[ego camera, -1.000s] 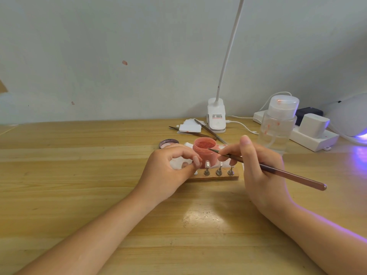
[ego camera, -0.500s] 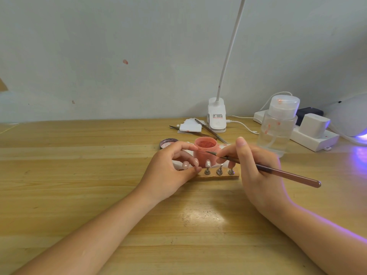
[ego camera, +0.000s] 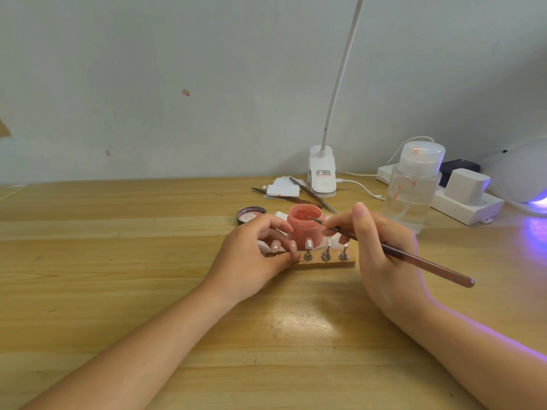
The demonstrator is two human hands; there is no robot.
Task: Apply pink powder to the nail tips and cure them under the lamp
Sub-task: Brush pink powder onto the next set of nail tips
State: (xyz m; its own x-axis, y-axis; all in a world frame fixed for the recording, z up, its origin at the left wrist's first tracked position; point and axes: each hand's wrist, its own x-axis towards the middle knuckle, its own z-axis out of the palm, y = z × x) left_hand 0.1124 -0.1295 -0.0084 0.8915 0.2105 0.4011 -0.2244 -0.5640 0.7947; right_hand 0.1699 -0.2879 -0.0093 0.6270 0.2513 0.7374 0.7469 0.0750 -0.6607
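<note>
An open jar of pink powder (ego camera: 305, 229) stands mid-table, just behind a wooden holder (ego camera: 328, 263). The holder carries nail tips on metal stands (ego camera: 308, 244). My left hand (ego camera: 254, 258) pinches the holder's left end between thumb and curled fingers. A long brown brush (ego camera: 420, 261) is gripped like a pen in my right hand (ego camera: 384, 255). Its fine tip reaches into the jar's mouth, onto the powder. The curing lamp (ego camera: 521, 176) sits at the far right edge and glows purple underneath.
The jar's lid (ego camera: 251, 215) lies left of the jar. A clear pump bottle (ego camera: 414, 187) stands right of my right hand, before a power strip (ego camera: 461, 204). Spare brushes (ego camera: 312, 196), white pads (ego camera: 282, 188) and a clip lamp base (ego camera: 322, 176) lie behind.
The brush tip has moved from over the nail tips back into the powder jar. My left hand has slid a little along the holder's left end.
</note>
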